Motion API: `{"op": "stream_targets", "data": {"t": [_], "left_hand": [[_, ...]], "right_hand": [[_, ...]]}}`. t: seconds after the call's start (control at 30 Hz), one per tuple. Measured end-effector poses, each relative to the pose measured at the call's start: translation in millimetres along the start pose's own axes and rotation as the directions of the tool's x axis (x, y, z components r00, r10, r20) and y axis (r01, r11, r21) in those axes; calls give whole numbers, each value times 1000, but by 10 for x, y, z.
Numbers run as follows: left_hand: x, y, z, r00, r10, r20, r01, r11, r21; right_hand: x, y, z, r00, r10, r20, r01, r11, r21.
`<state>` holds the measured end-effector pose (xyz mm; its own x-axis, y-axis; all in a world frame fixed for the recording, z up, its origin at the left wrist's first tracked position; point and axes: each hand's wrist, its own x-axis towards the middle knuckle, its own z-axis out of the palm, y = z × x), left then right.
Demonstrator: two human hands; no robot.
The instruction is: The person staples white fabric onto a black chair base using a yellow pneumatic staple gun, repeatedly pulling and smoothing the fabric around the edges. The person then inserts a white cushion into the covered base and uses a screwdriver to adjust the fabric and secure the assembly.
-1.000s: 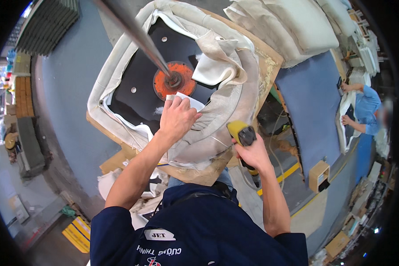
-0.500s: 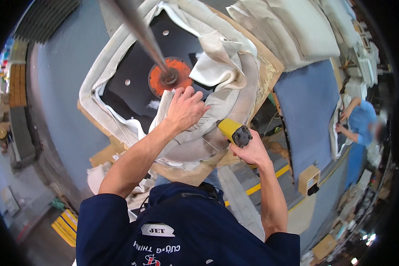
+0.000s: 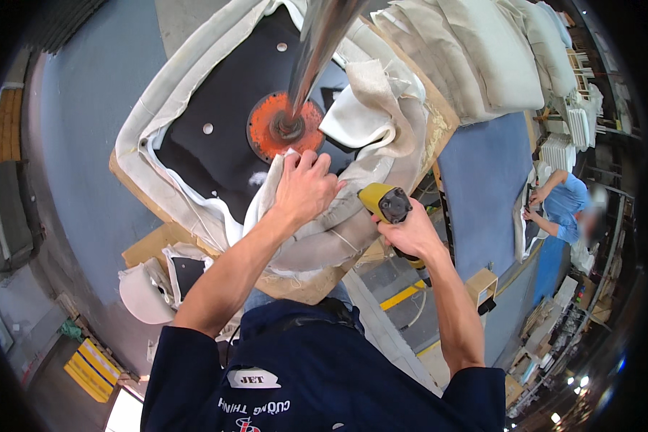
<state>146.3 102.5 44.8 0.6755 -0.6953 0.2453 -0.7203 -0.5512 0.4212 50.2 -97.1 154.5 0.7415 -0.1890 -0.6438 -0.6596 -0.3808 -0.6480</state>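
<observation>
Grey-beige upholstery fabric [image 3: 324,241] wraps over the padded rim of a cushion with a black base panel [image 3: 216,155]. My left hand [image 3: 308,191] is closed on a fold of this fabric and pulls it in over the panel near its front edge. An orange round plate [image 3: 266,129] is on the panel's middle, with a metal rod [image 3: 317,65] rising from it. My right hand [image 3: 410,230] grips a yellow and black staple gun [image 3: 383,201] at the cushion's near right side, its nose pointing at the fabric. A loose fabric flap [image 3: 363,108] with white backing is folded up at the right.
The cushion lies on a wooden board [image 3: 439,119]. Covered cushions [image 3: 475,57] are stacked at the far right, beside a blue table [image 3: 489,173]. Another person [image 3: 572,205] works at its far side. Smaller padded pieces [image 3: 147,291] lie at the near left.
The view has shifted, so the rod and cushion appear moved. My left hand still pinches the fabric fold, and the staple gun stays close beside it.
</observation>
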Motion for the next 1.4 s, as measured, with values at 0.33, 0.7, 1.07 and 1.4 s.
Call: {"op": "stream_targets", "data": {"t": [0.33,0.7,1.07,1.4], "left_hand": [[36,41,-20,1000,7,-19,-7,999,-37],[32,46,-42,999,-21,38,22,999,-41],[29,25,2,1000,-10,-7,10,999,-38],[62,13,15,999,-23,-45,20,997,-80]], "right_hand": [[209,67,-123,998,-64,-28,58,981,-183],[267,-132,-331,996,84,41,-78,987,-143],[259,122,-455,994,98,39,-100,994,47],[277,-170,-390,996,92,-6,-92,995,-48]]}}
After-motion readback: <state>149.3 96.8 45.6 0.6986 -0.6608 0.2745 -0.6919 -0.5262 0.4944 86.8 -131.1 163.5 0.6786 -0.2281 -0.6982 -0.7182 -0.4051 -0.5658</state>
